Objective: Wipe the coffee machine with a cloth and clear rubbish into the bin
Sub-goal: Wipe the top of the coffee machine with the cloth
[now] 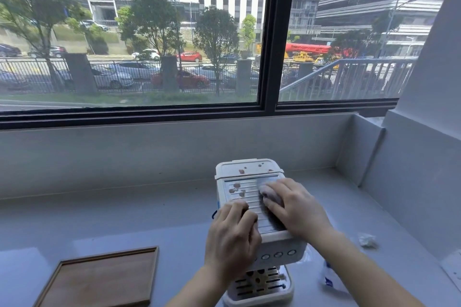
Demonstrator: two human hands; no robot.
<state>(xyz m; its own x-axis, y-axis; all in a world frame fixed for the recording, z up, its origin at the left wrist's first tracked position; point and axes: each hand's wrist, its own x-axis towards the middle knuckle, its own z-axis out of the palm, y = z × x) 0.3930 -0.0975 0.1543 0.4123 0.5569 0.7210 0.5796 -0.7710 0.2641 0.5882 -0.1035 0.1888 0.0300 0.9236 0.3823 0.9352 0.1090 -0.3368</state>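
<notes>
Coffee machine (259, 207), white/cream, sits on grey worktop (124, 219) under the window (149, 32), right of centre. Top has a ribbed metal plate w/ brownish spots on its left part, more spots on the lid section behind it. Front panel shows a row of round buttons; drip tray w/ slots below, some stains there too.

R hand (294, 207) lies palm-down on the right side of the top plate, fingers curled over a small pale pinkish cloth (270, 195), pressing it onto the ribs. Cloth mostly hidden under the fingers.

L hand (232, 234) is on the front-left corner of the machine top, fingers bent, gripping the edge of the housing. Nothing else in it as far as visible.

Wooden tray (104, 279), dark brown, lies flat on worktop at lower left, well apart from machine.

Crumpled white paper scrap (366, 240) on worktop to the right, near the side wall. White-and-blue packet (329, 276) lies beside machine base, partly behind R forearm; can't tell what it is. Bin not in shot.
</notes>
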